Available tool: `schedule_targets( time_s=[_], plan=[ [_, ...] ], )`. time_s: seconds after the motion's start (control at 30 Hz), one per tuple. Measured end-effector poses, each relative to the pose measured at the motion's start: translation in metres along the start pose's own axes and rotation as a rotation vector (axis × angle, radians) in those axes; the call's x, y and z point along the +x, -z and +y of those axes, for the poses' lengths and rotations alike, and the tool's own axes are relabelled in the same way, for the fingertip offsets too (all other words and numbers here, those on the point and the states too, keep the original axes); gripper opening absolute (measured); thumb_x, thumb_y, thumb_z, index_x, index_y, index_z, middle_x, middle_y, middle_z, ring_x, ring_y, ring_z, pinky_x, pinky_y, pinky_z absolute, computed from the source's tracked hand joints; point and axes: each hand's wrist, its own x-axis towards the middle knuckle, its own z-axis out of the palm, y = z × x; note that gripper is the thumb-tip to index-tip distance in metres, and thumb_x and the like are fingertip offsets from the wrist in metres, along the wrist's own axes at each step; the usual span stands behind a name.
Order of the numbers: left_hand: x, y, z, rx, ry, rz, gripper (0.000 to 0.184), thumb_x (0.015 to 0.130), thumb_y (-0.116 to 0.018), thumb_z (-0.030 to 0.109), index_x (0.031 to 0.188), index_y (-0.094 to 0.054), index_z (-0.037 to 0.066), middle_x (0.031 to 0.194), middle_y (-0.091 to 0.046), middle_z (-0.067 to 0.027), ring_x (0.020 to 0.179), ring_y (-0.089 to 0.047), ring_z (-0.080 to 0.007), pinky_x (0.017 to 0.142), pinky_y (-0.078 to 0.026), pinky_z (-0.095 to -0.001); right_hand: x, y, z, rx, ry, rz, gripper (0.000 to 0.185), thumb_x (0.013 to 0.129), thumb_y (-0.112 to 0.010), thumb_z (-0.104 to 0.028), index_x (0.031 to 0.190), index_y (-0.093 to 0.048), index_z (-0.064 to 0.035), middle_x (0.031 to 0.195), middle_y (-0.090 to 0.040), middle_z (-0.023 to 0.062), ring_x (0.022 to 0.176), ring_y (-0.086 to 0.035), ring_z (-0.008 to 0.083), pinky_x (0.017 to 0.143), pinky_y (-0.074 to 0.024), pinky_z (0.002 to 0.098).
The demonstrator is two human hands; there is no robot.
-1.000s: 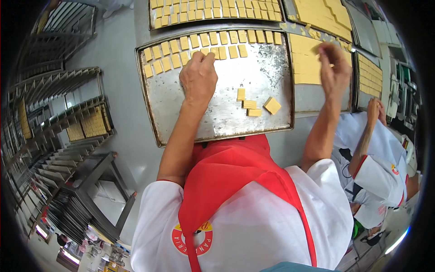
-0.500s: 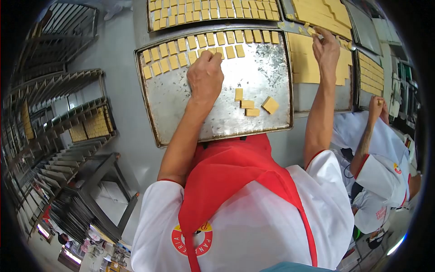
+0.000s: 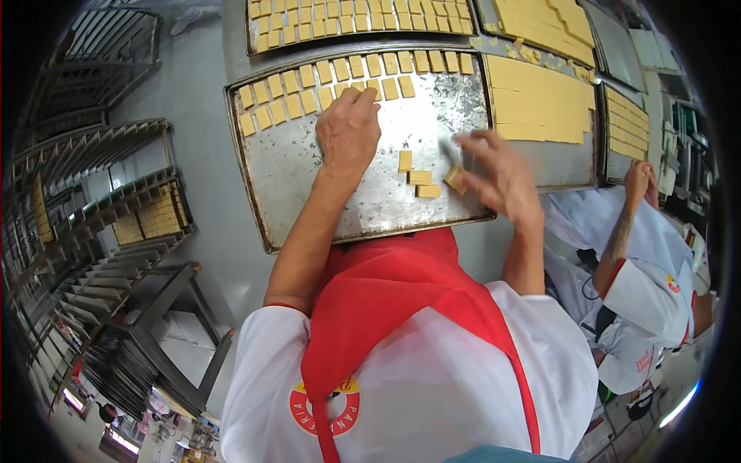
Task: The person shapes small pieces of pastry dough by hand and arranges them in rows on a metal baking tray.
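A worn metal baking tray lies before me with rows of small yellow rectangular dough pieces along its far side. Over the second row, my left hand is closed, fingers bent down at the pieces; its fingertips are hidden. My right hand is blurred at the tray's right side, thumb and fingers apart. Its thumb is close to a thicker, tilted dough piece; I cannot tell whether they touch. Left of that, several loose pieces sit together, among them an upright dough piece and a flat dough piece.
Another filled tray lies beyond mine. To the right, a cut dough sheet rests on a tray, with dough scraps behind it. A co-worker's hands are at a farther tray. Metal racks stand at left.
My right hand has moved from the scraps by the dough sheet down and left to the loose pieces on my tray. My left hand stays nearly in place over the row.
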Motion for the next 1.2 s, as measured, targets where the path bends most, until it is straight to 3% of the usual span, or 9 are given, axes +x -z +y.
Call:
schedule_targets(
  time_s=[0.13, 0.23, 0.3, 0.43, 0.53, 0.67, 0.77, 0.97, 1.2],
  plan=[
    [-0.014, 0.011, 0.011, -0.058, 0.054, -0.045, 0.026, 0.086, -0.079, 0.015, 0.111, -0.078, 0.01, 0.092, -0.07, -0.009, 0.08, -0.069, -0.0315, 0.07, -0.055, -0.0412, -0.029, -0.033, -0.016, -0.051, -0.22, -0.181, 0.048, 0.086, -0.072, -0.009, 0.133, -0.065, -0.0165, 0.126, -0.062, 0.0168, 0.101, -0.066, 0.0418, 0.088, -0.0548, 0.0461],
    [-0.025, 0.018, 0.02, -0.151, 0.087, -0.153, 0.033, 0.087, -0.081, 0.016, 0.119, -0.076, 0.007, 0.097, -0.073, -0.0117, 0.079, -0.07, -0.0254, 0.071, -0.055, -0.036, -0.036, -0.045, -0.009, 0.074, -0.201, 0.009, 0.047, 0.083, -0.068, -0.001, 0.129, -0.066, -0.0117, 0.122, -0.062, 0.018, 0.1, -0.066, 0.0425, 0.086, -0.0547, 0.0472],
    [-0.029, 0.02, 0.035, -0.505, 0.264, -0.322, 0.042, 0.086, -0.085, 0.015, 0.124, -0.073, 0.001, 0.101, -0.075, -0.0119, 0.08, -0.069, -0.0157, 0.074, -0.056, -0.029, -0.03, -0.045, -0.006, 0.147, -0.158, 0.116, 0.05, 0.081, -0.067, 0.003, 0.13, -0.065, -0.0104, 0.123, -0.062, 0.0189, 0.1, -0.066, 0.0438, 0.085, -0.0547, 0.0473],
    [-0.02, 0.011, 0.061, -0.942, 0.384, -0.518, 0.048, 0.09, -0.083, 0.009, 0.131, -0.064, -0.009, 0.105, -0.072, -0.0105, 0.089, -0.068, -0.0113, 0.081, -0.058, -0.0254, 0.009, -0.03, -0.026, 0.149, -0.059, 0.264, 0.054, 0.081, -0.067, 0.003, 0.133, -0.066, -0.0107, 0.122, -0.062, 0.0199, 0.1, -0.067, 0.0417, 0.085, -0.0555, 0.0448],
    [-0.015, -0.005, 0.06, -1.319, 0.429, -0.479, 0.041, 0.09, -0.081, 0.008, 0.126, -0.067, -0.006, 0.106, -0.074, -0.0091, 0.087, -0.068, -0.0097, 0.071, -0.057, -0.0263, 0.029, -0.03, -0.037, 0.174, 0.068, 0.271, 0.062, 0.081, -0.069, 0.001, 0.141, -0.063, -0.0138, 0.123, -0.061, 0.0198, 0.1, -0.068, 0.041, 0.084, -0.0559, 0.0455],
    [-0.01, -0.005, 0.051, -1.275, 0.479, -0.412, 0.034, 0.094, -0.077, 0.002, 0.125, -0.066, -0.007, 0.103, -0.074, -0.0087, 0.094, -0.071, -0.0128, 0.082, -0.06, -0.0268, 0.036, -0.041, -0.03, 0.43, -0.08, 0.373, 0.061, 0.081, -0.075, 0.003, 0.139, -0.066, -0.0128, 0.122, -0.065, 0.0135, 0.094, -0.068, 0.0252, 0.079, -0.0557, 0.034],
    [-0.009, 0.001, 0.048, -1.305, 0.511, -0.42, 0.033, 0.096, -0.075, 0.003, 0.126, -0.067, -0.005, 0.101, -0.075, -0.0088, 0.092, -0.07, -0.0118, 0.081, -0.058, -0.0249, 0.042, -0.054, -0.004, 0.919, -0.276, 0.236, 0.039, 0.088, -0.078, -0.002, 0.127, -0.073, -0.0045, 0.1, -0.072, 0.0057, 0.086, -0.067, 0.0124, 0.076, -0.0551, 0.0286],
    [-0.007, 0.0, 0.046, -1.458, 0.605, -0.36, 0.03, 0.095, -0.076, 0.005, 0.123, -0.068, -0.004, 0.098, -0.074, -0.0075, 0.084, -0.067, -0.0106, 0.077, -0.055, -0.0232, 0.045, -0.052, 0.0, 1.513, -0.396, 0.182, 0.033, 0.092, -0.074, 0.002, 0.124, -0.071, 0.0073, 0.096, -0.073, 0.0111, 0.083, -0.069, 0.0156, 0.08, -0.0568, 0.0257],
    [0.005, -0.003, 0.051, -1.181, 0.61, -0.503, 0.022, 0.094, -0.081, 0.018, 0.108, -0.074, 0.001, 0.081, -0.068, 0.0004, 0.067, -0.055, -0.0051, 0.06, -0.043, -0.0205, 0.048, -0.064, 0.003, 1.178, -0.274, 0.327, 0.033, 0.087, -0.076, 0.007, 0.12, -0.074, 0.0025, 0.106, -0.075, 0.0084, 0.094, -0.069, 0.0127, 0.085, -0.0572, 0.0257]
  ],
)
